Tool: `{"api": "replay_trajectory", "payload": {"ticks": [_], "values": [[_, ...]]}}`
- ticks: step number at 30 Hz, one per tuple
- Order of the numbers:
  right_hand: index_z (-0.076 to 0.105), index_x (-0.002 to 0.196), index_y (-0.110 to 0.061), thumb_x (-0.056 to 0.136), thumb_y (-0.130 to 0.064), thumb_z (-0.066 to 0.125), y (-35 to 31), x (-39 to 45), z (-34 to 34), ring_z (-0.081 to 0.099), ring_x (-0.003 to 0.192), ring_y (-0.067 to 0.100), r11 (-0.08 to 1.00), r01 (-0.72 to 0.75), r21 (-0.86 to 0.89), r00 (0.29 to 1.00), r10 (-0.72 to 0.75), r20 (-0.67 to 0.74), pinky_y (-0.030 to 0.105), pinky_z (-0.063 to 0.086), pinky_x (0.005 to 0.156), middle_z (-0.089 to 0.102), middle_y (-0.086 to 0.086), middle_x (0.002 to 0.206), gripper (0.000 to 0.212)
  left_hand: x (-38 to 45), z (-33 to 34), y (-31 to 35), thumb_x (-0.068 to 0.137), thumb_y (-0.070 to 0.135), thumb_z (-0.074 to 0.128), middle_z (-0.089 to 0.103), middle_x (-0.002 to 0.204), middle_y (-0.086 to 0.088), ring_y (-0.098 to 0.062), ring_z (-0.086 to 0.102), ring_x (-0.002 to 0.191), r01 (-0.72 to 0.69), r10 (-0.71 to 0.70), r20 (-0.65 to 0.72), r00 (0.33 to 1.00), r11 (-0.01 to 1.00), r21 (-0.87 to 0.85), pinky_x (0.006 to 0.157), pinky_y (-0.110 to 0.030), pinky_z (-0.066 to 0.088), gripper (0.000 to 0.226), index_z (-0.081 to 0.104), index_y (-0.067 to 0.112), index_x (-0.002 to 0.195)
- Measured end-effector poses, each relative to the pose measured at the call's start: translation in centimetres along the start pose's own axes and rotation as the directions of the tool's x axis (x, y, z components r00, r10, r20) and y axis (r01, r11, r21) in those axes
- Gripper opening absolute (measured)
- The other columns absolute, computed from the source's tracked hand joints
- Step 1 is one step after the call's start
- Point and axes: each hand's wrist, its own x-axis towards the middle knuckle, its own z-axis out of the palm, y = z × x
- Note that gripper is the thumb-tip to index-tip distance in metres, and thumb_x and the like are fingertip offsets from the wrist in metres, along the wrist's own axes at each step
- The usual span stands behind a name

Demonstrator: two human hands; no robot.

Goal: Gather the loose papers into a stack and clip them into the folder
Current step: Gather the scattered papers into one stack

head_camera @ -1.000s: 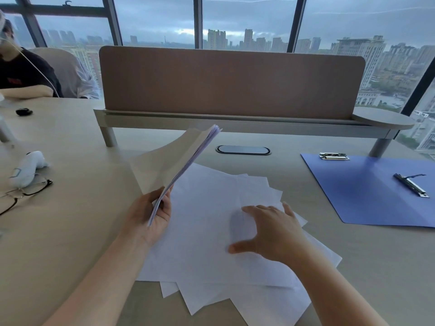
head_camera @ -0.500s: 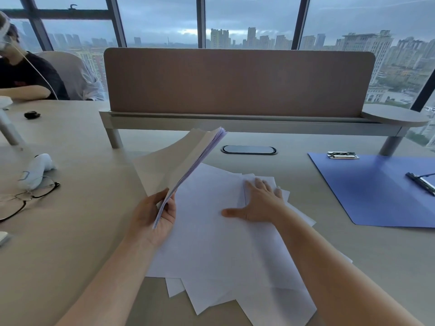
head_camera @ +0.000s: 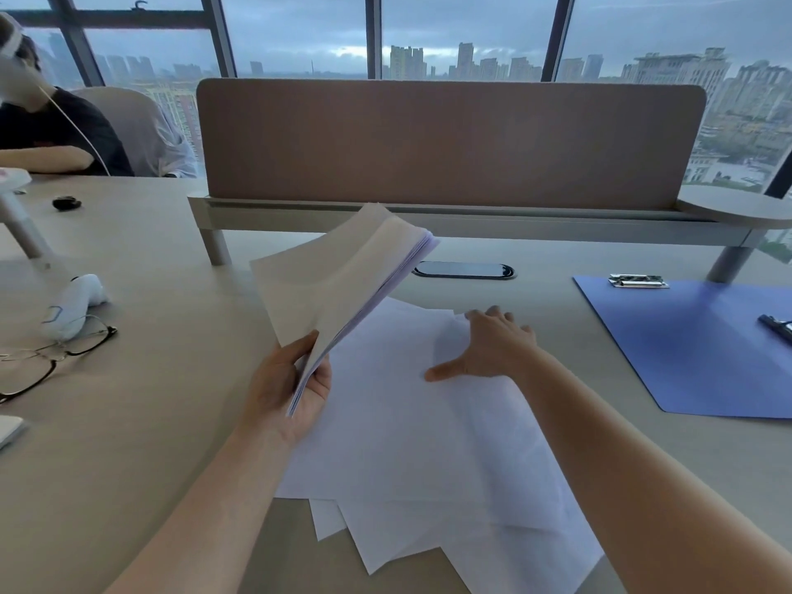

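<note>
Papers (head_camera: 343, 289) gathered in a stack are gripped by the left hand (head_camera: 287, 388) fingers; right hand (head_camera: 493, 349) fingers lie straight on loose sheets (head_camera: 407, 422), folder (head_camera: 694, 345) well right

Dim, cool daylight admitted through windows (head_camera: 300, 36) at 12 o'clock; overcast sky. Divider panel (head_camera: 450, 139) backlit, rendered dark. Soft shadow cast on loose papers (head_camera: 407, 422) beside right hand (head_camera: 488, 349). Wide-angle bending seen at 3 and 9 o'clock edges. Slight softness throughout.
</note>
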Motion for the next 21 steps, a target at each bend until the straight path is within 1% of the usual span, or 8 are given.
{"api": "replay_trajectory", "payload": {"ticks": [3,5,7,9,11,13,16,21], "values": [[0.044,0.138,-0.016,0.03,-0.095,0.065,-0.1,0.8,-0.5,0.039,0.132,0.031,0.998,-0.056,-0.021,0.998,0.057,0.023,0.048,0.035,0.099,0.045,0.01,0.138,0.135,-0.2,0.1,0.2,0.071,0.0,0.06,0.057,0.134,-0.011,-0.008,0.066,0.051,0.009,-0.008,0.013,1.0,0.999,-0.032,0.043,-0.015,0.05,0.065,0.053,0.002,0.136],[0.044,0.134,-0.017,0.027,-0.094,0.067,-0.2,1.1,-0.6,0.042,0.131,0.031,0.996,-0.085,-0.007,0.996,0.085,0.027,0.048,0.034,0.101,0.048,0.01,0.138,0.134,-0.2,0.0,0.3,0.071,0.0,0.06,0.061,0.115,-0.009,-0.007,0.063,0.049,0.026,-0.025,0.021,0.999,0.998,-0.059,0.043,-0.015,0.05,0.047,0.061,0.002,0.117],[0.043,0.129,-0.018,0.025,-0.09,0.071,-0.3,1.3,-1.0,0.047,0.127,0.031,0.994,-0.109,0.007,0.993,0.109,0.045,0.048,0.036,0.103,0.054,0.008,0.132,0.129,-0.2,-0.2,0.4,0.07,0.0,0.06,0.058,0.103,-0.006,-0.007,0.061,0.05,0.04,-0.037,0.027,0.999,0.995,-0.087,0.044,-0.014,0.05,0.04,0.061,0.004,0.11],[0.044,0.121,-0.019,0.025,-0.087,0.074,-0.6,1.7,-1.4,0.052,0.122,0.031,0.991,-0.129,0.026,0.988,0.126,0.089,0.049,0.035,0.104,0.059,0.004,0.123,0.121,-0.1,-0.4,0.6,0.069,0.0,0.063,0.059,0.103,-0.005,-0.007,0.063,0.052,0.041,-0.038,0.027,0.999,0.995,-0.093,0.045,-0.015,0.05,0.042,0.061,0.005,0.11],[0.051,0.116,-0.023,0.017,-0.087,0.071,-0.9,1.9,-1.6,0.057,0.117,0.03,0.99,-0.135,0.035,0.983,0.129,0.132,0.05,0.036,0.103,0.062,0.0,0.116,0.12,-0.1,-0.4,0.7,0.059,-0.004,0.076,0.061,0.102,-0.006,-0.008,0.065,0.053,0.038,-0.033,0.05,0.998,0.995,-0.097,0.045,-0.015,0.051,0.054,0.062,0.004,0.11],[0.056,0.112,-0.023,0.014,-0.084,0.072,-1.1,1.9,-1.7,0.061,0.109,0.03,0.992,-0.111,0.06,0.986,0.103,0.133,0.046,0.043,0.099,0.064,0.0,0.109,0.117,0.0,-0.4,0.8,0.05,-0.007,0.083,0.063,0.101,-0.008,-0.009,0.065,0.053,0.042,-0.038,0.047,0.998,0.994,-0.096,0.044,-0.016,0.051,0.062,0.063,0.003,0.108],[0.055,0.105,-0.017,0.039,-0.063,0.088,-1.1,1.3,-2.1,0.058,0.096,0.025,0.987,0.019,0.159,0.998,-0.029,0.063,0.036,0.05,0.082,0.059,-0.001,0.102,0.088,0.0,-0.3,0.7,0.067,-0.001,0.063,0.062,0.1,-0.009,-0.009,0.065,0.05,0.031,-0.033,-0.019,0.999,0.996,-0.083,0.043,-0.016,0.05,0.039,0.062,0.002,0.106],[0.066,0.098,-0.012,0.075,-0.032,0.083,0.2,0.5,-2.9,0.058,0.079,0.024,0.919,0.161,0.36,0.987,-0.139,-0.086,0.028,0.042,0.06,0.06,0.002,0.085,0.035,0.3,-0.4,0.8,0.069,-0.002,0.059,0.062,0.108,-0.009,-0.009,0.066,0.051,0.043,-0.045,-0.023,0.999,0.996,-0.079,0.043,-0.016,0.05,0.046,0.058,0.004,0.115]]}}
